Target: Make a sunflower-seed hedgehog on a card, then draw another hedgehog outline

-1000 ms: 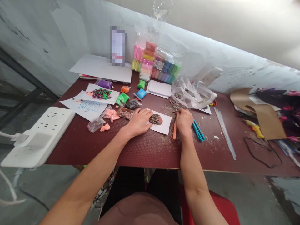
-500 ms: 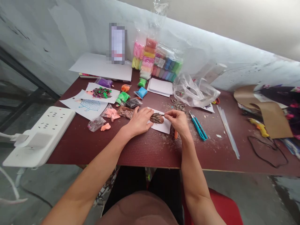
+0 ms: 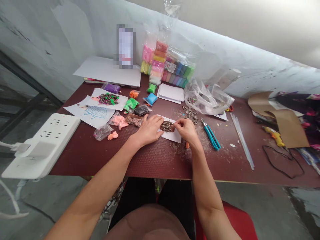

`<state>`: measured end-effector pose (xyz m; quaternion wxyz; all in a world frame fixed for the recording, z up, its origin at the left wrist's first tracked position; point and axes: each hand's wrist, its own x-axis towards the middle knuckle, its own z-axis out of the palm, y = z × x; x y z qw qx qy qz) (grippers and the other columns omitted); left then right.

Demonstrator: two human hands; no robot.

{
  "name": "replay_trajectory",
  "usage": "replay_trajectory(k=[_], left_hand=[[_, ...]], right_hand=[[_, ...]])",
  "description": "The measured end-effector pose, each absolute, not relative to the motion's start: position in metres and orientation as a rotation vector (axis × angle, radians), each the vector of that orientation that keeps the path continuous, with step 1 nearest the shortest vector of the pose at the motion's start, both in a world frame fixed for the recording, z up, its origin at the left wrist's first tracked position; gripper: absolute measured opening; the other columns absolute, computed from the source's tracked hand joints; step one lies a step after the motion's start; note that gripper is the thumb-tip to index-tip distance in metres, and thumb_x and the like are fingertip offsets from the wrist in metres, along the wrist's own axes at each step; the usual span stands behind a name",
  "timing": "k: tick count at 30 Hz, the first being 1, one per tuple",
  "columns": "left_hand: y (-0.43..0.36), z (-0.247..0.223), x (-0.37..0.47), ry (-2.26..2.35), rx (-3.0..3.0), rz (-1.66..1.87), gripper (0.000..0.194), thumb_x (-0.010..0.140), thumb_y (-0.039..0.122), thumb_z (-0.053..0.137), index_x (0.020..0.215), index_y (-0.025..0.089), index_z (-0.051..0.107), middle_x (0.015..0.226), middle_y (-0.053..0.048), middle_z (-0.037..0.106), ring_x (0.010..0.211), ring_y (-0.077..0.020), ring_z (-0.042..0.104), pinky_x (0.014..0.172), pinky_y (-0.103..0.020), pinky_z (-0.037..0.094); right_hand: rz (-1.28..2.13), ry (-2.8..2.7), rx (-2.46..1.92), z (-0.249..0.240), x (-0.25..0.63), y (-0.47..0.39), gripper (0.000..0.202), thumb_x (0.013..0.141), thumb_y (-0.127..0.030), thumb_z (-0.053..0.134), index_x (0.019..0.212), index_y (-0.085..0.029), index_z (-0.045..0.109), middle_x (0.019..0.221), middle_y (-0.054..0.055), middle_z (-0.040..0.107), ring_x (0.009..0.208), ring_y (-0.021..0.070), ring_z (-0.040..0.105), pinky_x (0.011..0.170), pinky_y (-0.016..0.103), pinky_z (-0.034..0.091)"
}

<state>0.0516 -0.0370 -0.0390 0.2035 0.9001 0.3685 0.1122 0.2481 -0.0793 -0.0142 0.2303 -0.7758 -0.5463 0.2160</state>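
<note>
A brown clay shape covered with striped seeds (image 3: pixel 166 126) lies on a small white sheet (image 3: pixel 175 136). My left hand (image 3: pixel 149 129) rests flat on the sheet's left part with its fingers spread, beside the seeded shape. At the shape's right end, the thumb and fingertips of my right hand (image 3: pixel 185 129) are pinched together; whatever is between them is too small to make out. A pile of loose seeds (image 3: pixel 191 114) lies just beyond my right hand. An orange tool handle (image 3: pixel 187 145) shows partly beneath that hand.
Blue-handled tools (image 3: pixel 212 136) and clear sticks (image 3: pixel 242 141) lie to the right, before a yellow glue gun (image 3: pixel 275 136). Bagged clay, a drawing (image 3: pixel 93 112) and a white power strip (image 3: pixel 42 145) are on the left. A plastic bag (image 3: pixel 208 96) sits behind the seeds.
My right hand has moved slightly left, closer to the seeded shape. The seed that showed at its fingertips is no longer distinct. My left hand has stayed in place.
</note>
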Motion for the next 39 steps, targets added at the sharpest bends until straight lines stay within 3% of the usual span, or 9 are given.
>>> replay_trajectory(k=[11,19,28,33,39], left_hand=[[-0.037,-0.041,0.052,1.020,2.525,0.319,0.051,0.096,0.026,0.056,0.147,0.019,0.053,0.156,-0.015,0.054,0.151,-0.0328,0.041,0.125,-0.064,0.023],[-0.037,-0.040,0.052,1.025,2.534,0.331,0.050,0.096,0.025,0.058,0.146,0.021,0.055,0.156,-0.014,0.055,0.150,-0.0327,0.043,0.124,-0.064,0.026],[-0.037,-0.038,0.051,1.014,2.521,0.311,0.052,0.096,0.025,0.056,0.147,0.018,0.053,0.157,-0.015,0.054,0.151,-0.0332,0.042,0.124,-0.066,0.024],[-0.036,-0.037,0.051,1.010,2.509,0.309,0.053,0.095,0.026,0.056,0.147,0.019,0.054,0.157,-0.016,0.054,0.150,-0.0336,0.042,0.124,-0.067,0.023],[-0.037,-0.036,0.051,1.035,2.508,0.318,0.049,0.095,0.027,0.057,0.144,0.019,0.056,0.155,-0.015,0.055,0.149,-0.0329,0.044,0.126,-0.063,0.022]], right_hand=[[0.609,-1.572,-2.261,-0.008,0.242,-0.072,0.021,0.079,-0.025,0.060,0.063,-0.017,0.071,0.057,0.000,0.060,0.060,0.0134,0.051,0.059,0.026,0.031],[0.573,-1.672,-2.338,-0.005,0.241,-0.064,0.020,0.081,-0.022,0.061,0.065,-0.017,0.073,0.061,0.002,0.064,0.061,0.0146,0.052,0.062,0.027,0.033],[0.623,-1.528,-2.280,-0.007,0.243,-0.068,0.021,0.079,-0.029,0.067,0.065,-0.017,0.076,0.059,0.000,0.064,0.061,0.0136,0.054,0.061,0.026,0.035],[0.385,-1.403,-2.340,-0.008,0.268,-0.071,0.021,0.084,-0.031,0.064,0.085,-0.017,0.081,0.078,0.006,0.076,0.071,0.0191,0.064,0.065,0.029,0.041],[0.040,-1.345,-2.603,-0.010,0.294,-0.059,0.028,0.095,-0.030,0.060,0.109,-0.017,0.079,0.113,0.019,0.076,0.101,0.0309,0.070,0.087,0.039,0.048]])
